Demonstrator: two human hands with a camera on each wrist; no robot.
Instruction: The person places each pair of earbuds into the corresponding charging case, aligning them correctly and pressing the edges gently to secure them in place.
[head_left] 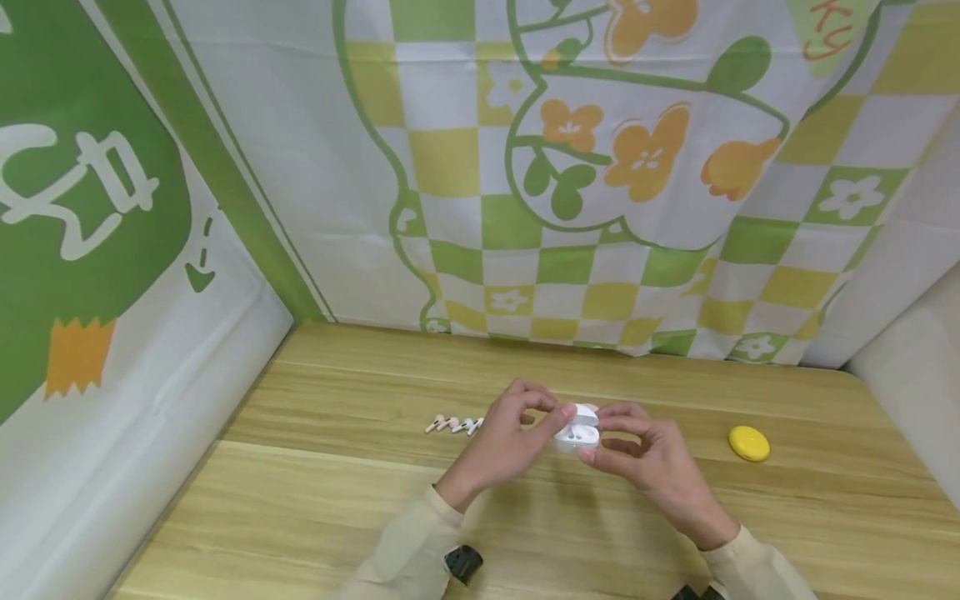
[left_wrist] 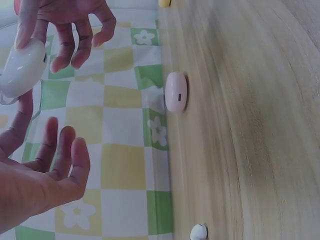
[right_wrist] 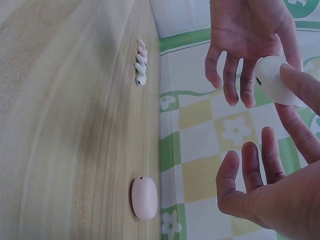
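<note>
Both hands hold a small white earbud charging case [head_left: 576, 440] above the table, its lid raised. My left hand [head_left: 516, 437] pinches the case's left side, with the thumb by the lid. From the right, my right hand [head_left: 656, 462] grips it with thumb and fingertips, the thumb low on the front. In the right wrist view the glossy white shell [right_wrist: 274, 82] sits between the fingers of both hands, the other fingers spread loosely. On the table behind lies a closed pink case [left_wrist: 176, 92], mostly hidden by the white one in the head view.
Several earbuds [right_wrist: 141, 65], pink and white, lie in a row on the wooden table [head_left: 315, 500], left of the hands. A round yellow case [head_left: 748, 443] lies to the right. Patterned cloth [head_left: 525, 225] hangs along the table's back edge.
</note>
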